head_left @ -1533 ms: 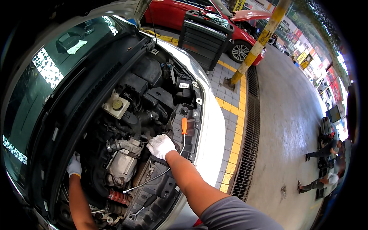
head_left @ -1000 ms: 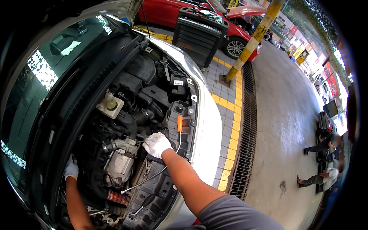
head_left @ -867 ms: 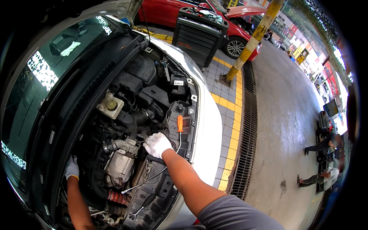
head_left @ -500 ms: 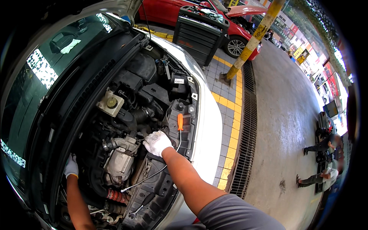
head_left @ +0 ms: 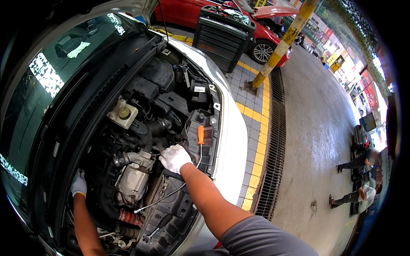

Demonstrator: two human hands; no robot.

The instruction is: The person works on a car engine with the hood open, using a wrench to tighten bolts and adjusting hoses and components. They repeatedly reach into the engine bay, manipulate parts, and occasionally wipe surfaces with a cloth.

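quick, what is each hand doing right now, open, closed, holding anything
Left hand: gloved, resting at the engine bay edge; grip cannot be told.
Right hand: gloved, curled down among engine parts; whether it holds anything cannot be told.

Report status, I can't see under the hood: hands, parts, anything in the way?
Right hand gloved, reaching into engine bay. Left hand gloved, low by the bay's edge; grips unclear. Orange-handled screwdriver lies beside right hand.

We see a small white rectangular label [head_left: 199,89] on a black box in the engine bay, pale stickers [head_left: 46,73] on the windscreen at left, and yellow shop signs [head_left: 336,64] along the street, upper right.
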